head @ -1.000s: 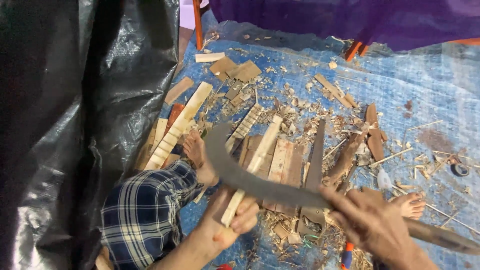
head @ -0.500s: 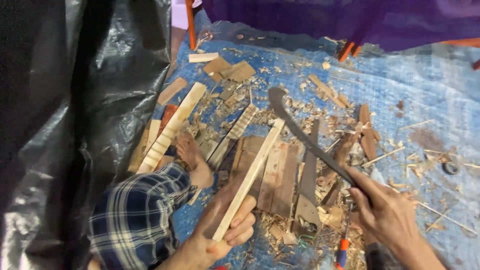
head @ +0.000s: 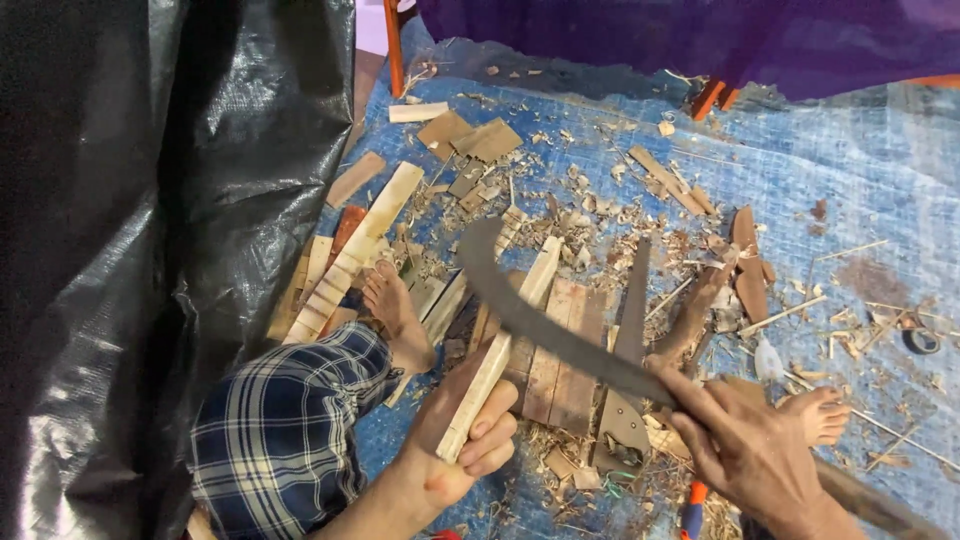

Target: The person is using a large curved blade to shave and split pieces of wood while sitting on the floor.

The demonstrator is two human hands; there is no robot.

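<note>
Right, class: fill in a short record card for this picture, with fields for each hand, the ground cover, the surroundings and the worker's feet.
left hand: grips the near end of a pale wooden slat, angled away from the body
right hand: holds a dark curved blade, which crosses over the slat
ground cover: blue tarp littered with wood chips and offcuts
left side: black plastic sheet
feet: bare, one by the checked cloth

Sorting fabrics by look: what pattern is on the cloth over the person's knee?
A blue, black and white plaid on the cloth, seen in the head view.
</note>
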